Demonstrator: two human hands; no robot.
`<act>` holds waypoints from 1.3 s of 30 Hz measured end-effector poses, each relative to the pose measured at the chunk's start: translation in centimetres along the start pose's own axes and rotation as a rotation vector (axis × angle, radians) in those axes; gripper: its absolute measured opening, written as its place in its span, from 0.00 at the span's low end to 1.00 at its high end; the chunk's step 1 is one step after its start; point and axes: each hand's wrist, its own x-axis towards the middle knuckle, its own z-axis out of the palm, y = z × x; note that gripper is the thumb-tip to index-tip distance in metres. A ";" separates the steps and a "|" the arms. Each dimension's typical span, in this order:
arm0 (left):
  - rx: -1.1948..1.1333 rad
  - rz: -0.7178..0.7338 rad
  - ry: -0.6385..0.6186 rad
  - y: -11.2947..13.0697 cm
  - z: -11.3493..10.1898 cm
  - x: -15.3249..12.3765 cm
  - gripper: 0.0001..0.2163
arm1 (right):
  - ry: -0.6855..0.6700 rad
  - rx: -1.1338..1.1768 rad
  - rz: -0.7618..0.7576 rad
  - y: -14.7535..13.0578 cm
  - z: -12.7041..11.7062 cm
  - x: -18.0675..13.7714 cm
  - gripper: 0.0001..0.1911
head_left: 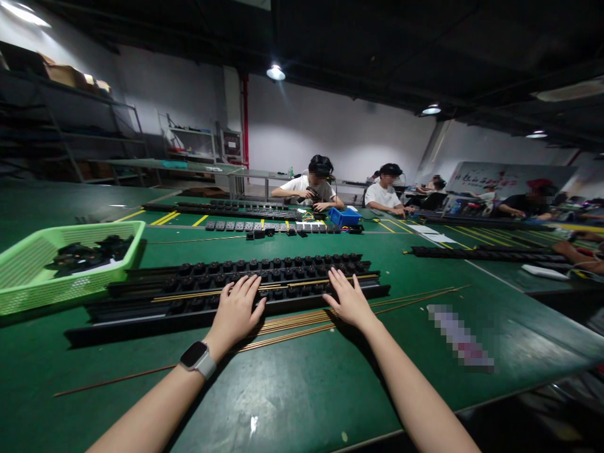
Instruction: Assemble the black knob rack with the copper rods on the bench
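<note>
Both left hand (241, 306) and right hand (350, 299) reach, loosely spread, over the black rails (141, 326) on my feed; contact I can't judge. Brass rods (292, 323) skirt their near edge, a light-green basket (61, 287) flanks the left end, and open green table (302, 390) lies nearest.

No wording is coming through legibly: on the pale banner (514, 182) along the far wall at the right, a slanting row of dark and red characters is showing, but it is blurring too much to be read. A small white label (231, 145) is standing out on the dark box (231, 135) beside the red pipe (245, 119) — anything it is bearing is too small to make out. On the green table (533, 327), a purplish slip (460, 336) is lying under coarse pixel blocks — any print is being hidden.
</note>
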 end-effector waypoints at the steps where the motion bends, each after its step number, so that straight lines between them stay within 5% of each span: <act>1: 0.002 0.001 -0.001 0.0 0.0 0.0 0.26 | -0.002 0.004 0.008 0.1 -0.1 0.0 0.39; 39: -0.023 -0.006 0.001 0.0 -0.1 -0.1 0.27 | -0.115 0.004 0.170 3.2 0.0 -0.3 0.44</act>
